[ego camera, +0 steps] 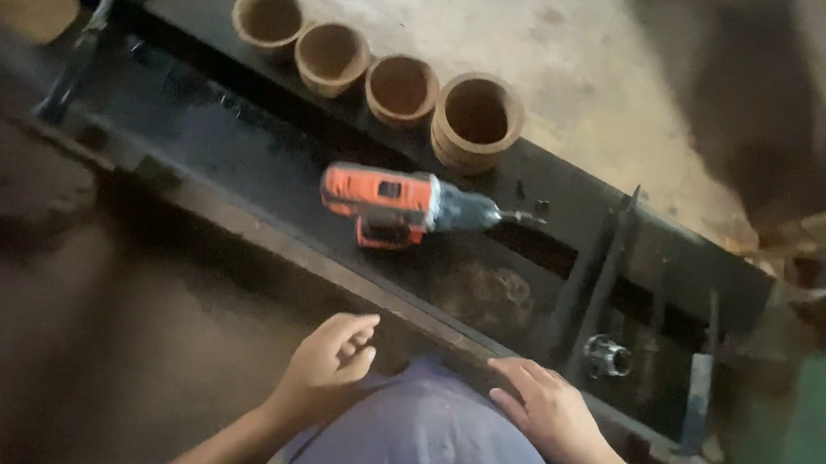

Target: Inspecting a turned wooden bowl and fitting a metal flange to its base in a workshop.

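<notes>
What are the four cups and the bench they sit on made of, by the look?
The four cups: probably turned wood, or possibly fired clay; matte reddish-brown, thick-walled, unglazed, with ring lines on the largest. The bench: likely steel painted black, with flat rails, welded-looking cross bars and a dull sheen. The drill lying on it has an orange plastic-looking body.

Four round wooden cups lined up along the far edge of a black metal frame. Dark clamp handle at far left. Shiny metal chuck low right, beside green machine part.
</notes>
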